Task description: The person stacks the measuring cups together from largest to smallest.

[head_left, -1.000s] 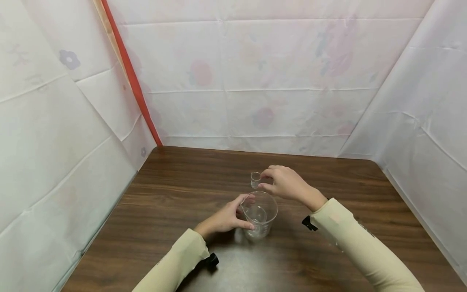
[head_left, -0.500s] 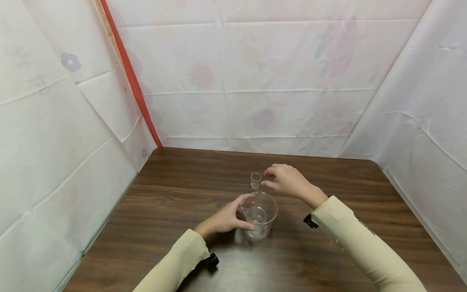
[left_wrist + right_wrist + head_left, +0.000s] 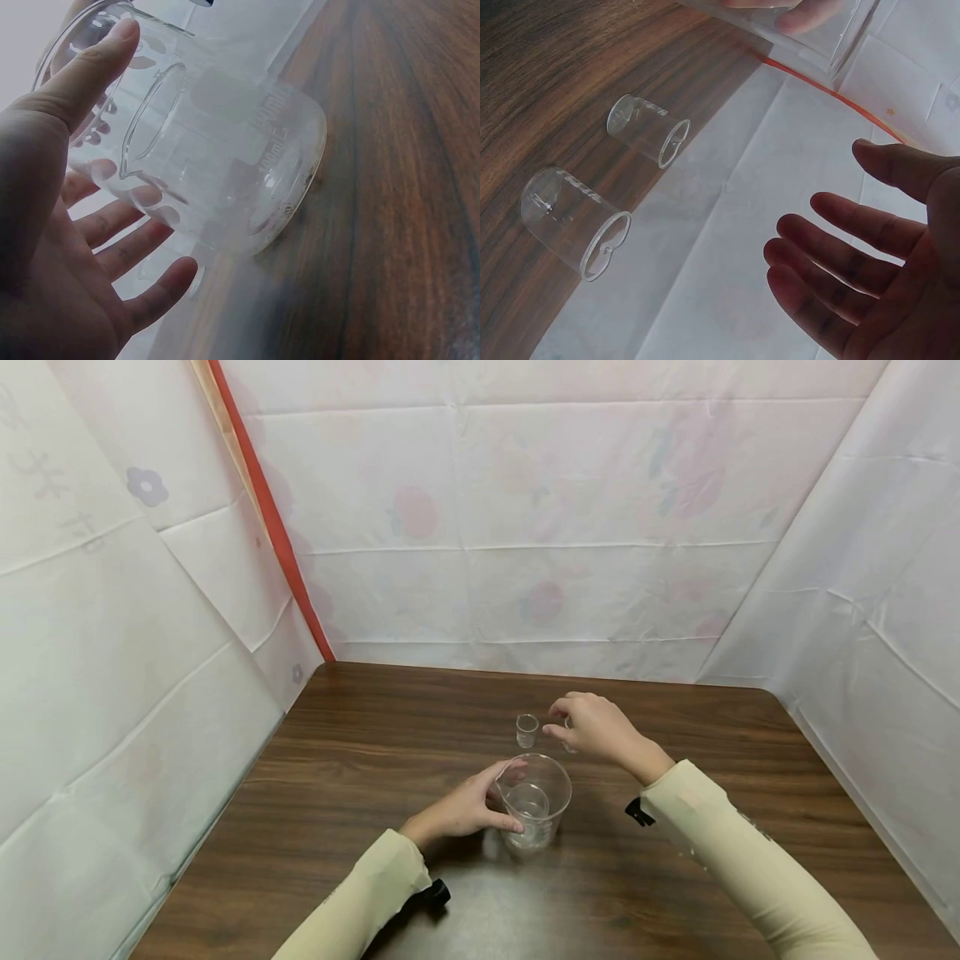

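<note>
My left hand (image 3: 463,807) grips a large clear glass beaker (image 3: 557,817) by its side, thumb in front and fingers behind. Inside it sits a smaller beaker (image 3: 154,124), whose rim and spout show through the outer wall. Just beyond stands a small beaker (image 3: 527,732), upright on the table. A second small beaker (image 3: 574,221) stands next to it, partly hidden behind my right hand (image 3: 600,728) in the head view. The right wrist view shows that hand's fingers (image 3: 840,262) spread and loosely bent, apart from both small beakers and holding nothing.
The brown wood-grain table (image 3: 337,793) ends at a pale printed cloth (image 3: 480,527) behind it, with more cloth on both sides. A red strip (image 3: 277,527) runs down the back left corner. A black wrist strap (image 3: 639,812) shows under the right sleeve.
My right hand has moved away from the first small beaker, a little to the right and back, beside the second one. The left hand and large beaker stay in place.
</note>
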Motion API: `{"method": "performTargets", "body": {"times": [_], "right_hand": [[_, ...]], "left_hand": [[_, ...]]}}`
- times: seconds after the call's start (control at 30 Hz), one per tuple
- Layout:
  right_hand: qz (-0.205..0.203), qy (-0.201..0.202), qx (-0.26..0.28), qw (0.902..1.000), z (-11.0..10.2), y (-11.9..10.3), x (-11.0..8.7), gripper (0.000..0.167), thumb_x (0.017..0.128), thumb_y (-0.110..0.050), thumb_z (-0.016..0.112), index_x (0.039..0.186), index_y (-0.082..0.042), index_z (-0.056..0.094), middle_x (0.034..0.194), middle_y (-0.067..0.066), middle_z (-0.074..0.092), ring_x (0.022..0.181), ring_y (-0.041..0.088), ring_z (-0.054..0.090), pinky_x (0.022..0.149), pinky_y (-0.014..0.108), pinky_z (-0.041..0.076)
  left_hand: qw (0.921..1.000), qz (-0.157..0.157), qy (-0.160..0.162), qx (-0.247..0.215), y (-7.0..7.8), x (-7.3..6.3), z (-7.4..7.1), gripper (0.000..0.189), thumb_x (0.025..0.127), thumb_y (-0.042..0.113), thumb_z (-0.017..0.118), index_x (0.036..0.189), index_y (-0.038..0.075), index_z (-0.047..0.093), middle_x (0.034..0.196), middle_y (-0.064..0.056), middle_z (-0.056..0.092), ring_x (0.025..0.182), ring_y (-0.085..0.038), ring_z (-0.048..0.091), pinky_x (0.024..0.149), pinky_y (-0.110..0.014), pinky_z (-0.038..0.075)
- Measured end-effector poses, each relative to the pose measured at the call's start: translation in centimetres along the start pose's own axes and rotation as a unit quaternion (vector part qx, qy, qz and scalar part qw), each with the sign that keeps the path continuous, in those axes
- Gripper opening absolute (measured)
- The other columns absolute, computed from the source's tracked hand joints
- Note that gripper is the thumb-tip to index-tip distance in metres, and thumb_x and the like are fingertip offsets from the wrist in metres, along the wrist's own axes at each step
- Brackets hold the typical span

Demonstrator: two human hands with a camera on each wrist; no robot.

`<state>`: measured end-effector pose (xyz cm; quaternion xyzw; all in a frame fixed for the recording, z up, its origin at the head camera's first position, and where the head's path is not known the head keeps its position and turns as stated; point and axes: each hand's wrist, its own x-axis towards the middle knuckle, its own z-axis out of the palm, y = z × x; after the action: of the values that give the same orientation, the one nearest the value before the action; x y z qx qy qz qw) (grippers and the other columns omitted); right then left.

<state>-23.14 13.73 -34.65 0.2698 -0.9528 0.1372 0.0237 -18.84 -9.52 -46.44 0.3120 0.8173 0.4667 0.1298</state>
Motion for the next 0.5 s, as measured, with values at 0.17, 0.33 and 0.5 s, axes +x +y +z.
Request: {"method": "performTargets", "body": {"times": [0.17, 0.33, 0.5], "right_hand": [[0.006, 0.010, -0.015, 0.9998, -0.01, 0.14, 0.11, 0.030, 0.091, -0.032, 0.068, 0.106, -0.006, 0.070, 0.102, 0.010, 0.071, 0.091, 0.024, 0.067, 0.078, 0.042, 0.055], [0.010, 0.016, -0.017, 0.9997, -0.03, 0.45, 0.24, 0.029, 0.091, -0.031, 0.068, 0.104, -0.006, 0.071, 0.102, 0.011, 0.071, 0.090, 0.025, 0.068, 0.078, 0.044, 0.054], [0.017, 0.019, -0.012, 0.9996, 0.15, 0.87, 0.33, 0.030, 0.091, -0.030, 0.068, 0.106, -0.004, 0.070, 0.104, 0.013, 0.071, 0.090, 0.026, 0.068, 0.078, 0.044, 0.054]], "left_hand": [[1.0000, 0.002, 0.006, 0.004, 0.08, -0.01, 0.02, 0.086, 0.079, 0.032, 0.082, 0.149, 0.019, 0.035, 0.150, 0.003, 0.044, 0.131, -0.016, 0.048, 0.096, -0.029, 0.048], [1.0000, 0.000, 0.005, 0.007, 0.17, 0.01, -0.02, 0.086, 0.079, 0.031, 0.082, 0.149, 0.019, 0.035, 0.149, 0.003, 0.046, 0.130, -0.015, 0.049, 0.095, -0.028, 0.049], [1.0000, 0.005, 0.003, 0.004, 0.19, 0.03, -0.02, 0.086, 0.079, 0.030, 0.082, 0.149, 0.018, 0.035, 0.147, 0.002, 0.049, 0.134, -0.014, 0.047, 0.095, -0.028, 0.048]]}}
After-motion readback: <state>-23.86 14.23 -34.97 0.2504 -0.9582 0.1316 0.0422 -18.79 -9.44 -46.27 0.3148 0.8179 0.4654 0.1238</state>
